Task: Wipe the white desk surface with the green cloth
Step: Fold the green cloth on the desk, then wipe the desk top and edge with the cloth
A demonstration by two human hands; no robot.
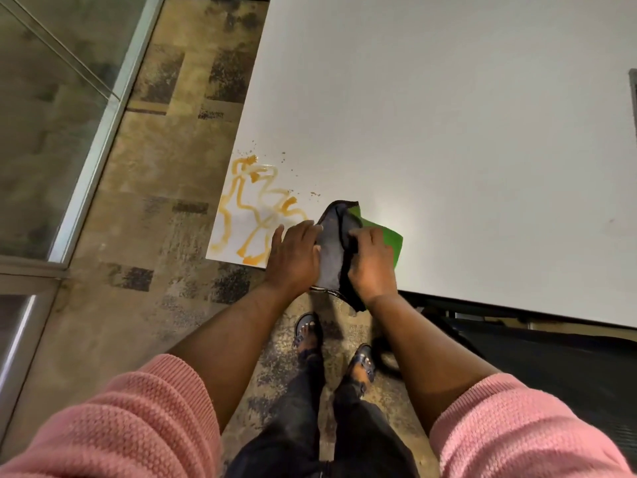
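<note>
Pink knitted sleeves [113, 422] fill the near edge, bare forearms reaching from them to the white bench [448, 132], which carries orange smears [255, 212] and crumbs on its near left corner. Just right of the smears, at the bench's near edge, lies the green cloth [391, 238], grey side folded up. Left hand [296, 257] lies flat on it, grip spread; right hand [372, 267] pinches a fold.

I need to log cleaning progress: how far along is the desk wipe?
Nothing looks wiped yet: the orange spill and crumbs still mark the desk corner. In hand: left hand and right hand are on the cloth. Wiping remains.
</note>
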